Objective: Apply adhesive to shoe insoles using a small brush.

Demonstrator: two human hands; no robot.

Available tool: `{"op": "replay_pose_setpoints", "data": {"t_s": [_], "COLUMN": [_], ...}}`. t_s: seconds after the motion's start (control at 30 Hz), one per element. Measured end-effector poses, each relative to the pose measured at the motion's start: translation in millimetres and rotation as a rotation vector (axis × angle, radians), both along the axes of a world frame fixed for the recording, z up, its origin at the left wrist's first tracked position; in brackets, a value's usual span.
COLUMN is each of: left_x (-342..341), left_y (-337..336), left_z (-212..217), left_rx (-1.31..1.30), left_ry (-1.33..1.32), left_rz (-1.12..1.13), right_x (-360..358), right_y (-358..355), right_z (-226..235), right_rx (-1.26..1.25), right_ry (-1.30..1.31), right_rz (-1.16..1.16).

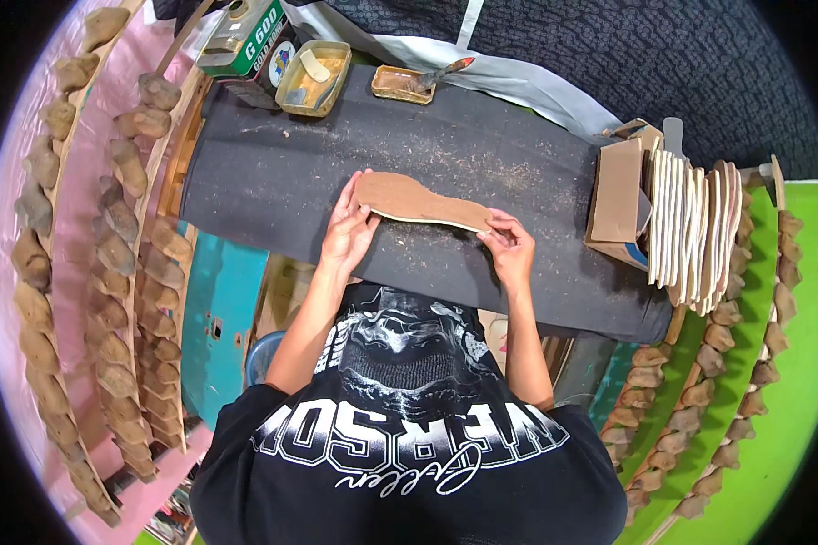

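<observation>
Flat tan leather shoe insole (420, 202) pinched at both ends by left hand (348, 229) and right hand (507, 247), above dark felt tabletop (273, 182), green rectangular glue tin (244, 38) stood at far-left edge.

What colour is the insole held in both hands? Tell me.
Tan-brown on top, with a pale edge; the insole shows best in the head view.

Head view, steeply down, close
</observation>
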State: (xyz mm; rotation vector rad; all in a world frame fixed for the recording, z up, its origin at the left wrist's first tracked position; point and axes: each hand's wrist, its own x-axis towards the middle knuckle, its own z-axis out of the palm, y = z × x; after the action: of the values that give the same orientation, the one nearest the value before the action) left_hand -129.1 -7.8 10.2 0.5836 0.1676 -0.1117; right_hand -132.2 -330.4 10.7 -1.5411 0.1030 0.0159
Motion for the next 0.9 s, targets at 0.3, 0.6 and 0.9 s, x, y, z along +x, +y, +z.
{"op": "replay_pose_setpoints", "data": {"t_s": [0.3,0.6,0.9], "left_x": [-61.3,-185.8,-336.4], "left_y": [-22.0,-17.6,-17.9], "left_z": [23.0,15.1,-7.5], "left_rx": [0.08,0.317,0.467], "left_ry": [-0.101,0.156,0.566], "left_rz": [0.197,0.669,1.203], "right_x": [-16.8,-39.2,-75.5], "right_y": [-7.3,34.4,110.9], "right_z": [11.9,5.4,14.5], "right_rx": [-0.047,-0.002,-0.317], "right_ry": [-0.117,-0.15,-0.232], "right_rz": [0.148,0.465,0.87]}}
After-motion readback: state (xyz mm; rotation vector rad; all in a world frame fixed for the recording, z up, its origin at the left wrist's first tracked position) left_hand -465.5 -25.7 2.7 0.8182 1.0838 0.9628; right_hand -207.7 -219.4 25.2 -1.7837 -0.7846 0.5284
